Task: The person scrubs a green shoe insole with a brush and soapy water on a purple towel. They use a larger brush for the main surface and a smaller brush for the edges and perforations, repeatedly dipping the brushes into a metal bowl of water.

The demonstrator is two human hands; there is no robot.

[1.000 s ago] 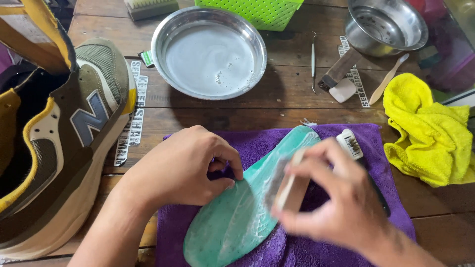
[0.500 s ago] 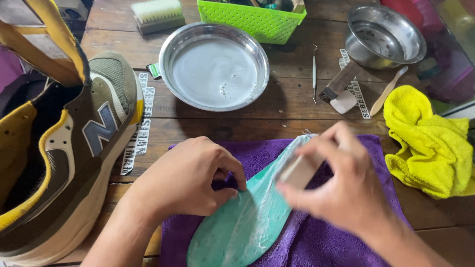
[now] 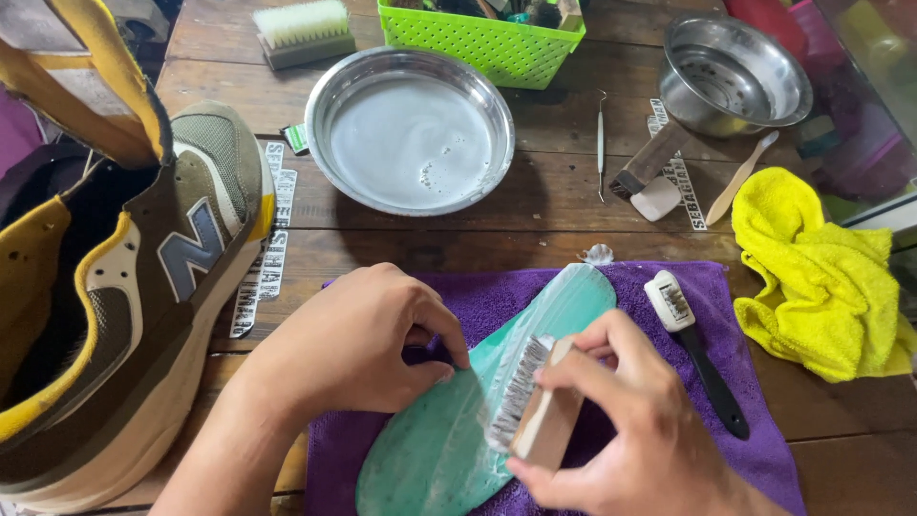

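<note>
Teal foam insole [image 3: 449,430] lies sudsy on purple towel [image 3: 755,382] at the wooden desk's [image 3: 535,239] near edge. Left hand [image 3: 353,344] pins it, fingers [image 3: 444,334] spread flat. Right hand [image 3: 640,440] wrapped tight around wooden-backed scrub brush [image 3: 535,406], bristles on insole. Olive-and-yellow sneaker [image 3: 115,287] at left edge; round steel basin [image 3: 411,129] behind.

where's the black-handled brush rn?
Head view, right of centre: the black-handled brush lies on the purple towel, just right of the green insole, above the right hand.
</note>
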